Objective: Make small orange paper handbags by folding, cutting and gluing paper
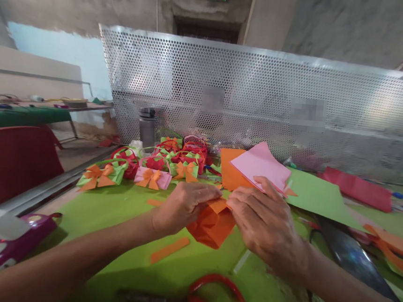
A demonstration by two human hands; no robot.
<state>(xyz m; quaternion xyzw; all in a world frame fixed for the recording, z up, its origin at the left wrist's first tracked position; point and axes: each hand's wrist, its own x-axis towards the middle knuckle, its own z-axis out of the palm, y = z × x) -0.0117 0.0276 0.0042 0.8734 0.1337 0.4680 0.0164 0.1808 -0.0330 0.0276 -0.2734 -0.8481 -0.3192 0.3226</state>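
A folded orange paper piece (212,222), shaped like a small bag or box, is between my two hands above the green table. My left hand (186,203) grips its left upper edge with the fingers closed together. On the other side, my right hand (262,217) has its fingers pressed along the right upper edge; part of the paper is hidden behind them. An orange paper strip (169,250) lies below my left hand. Nearer to me are scissors with red handles (225,284). Behind my right hand rest pink paper sheets (262,163) on orange paper (233,168).
Several small paper bags with bows (153,177) stand at the back left, before a grey bottle (147,127). Light green paper (317,194) and a dark phone-like slab (354,258) lie right. A perforated metal panel (263,90) closes the back. A purple device (13,242) sits left.
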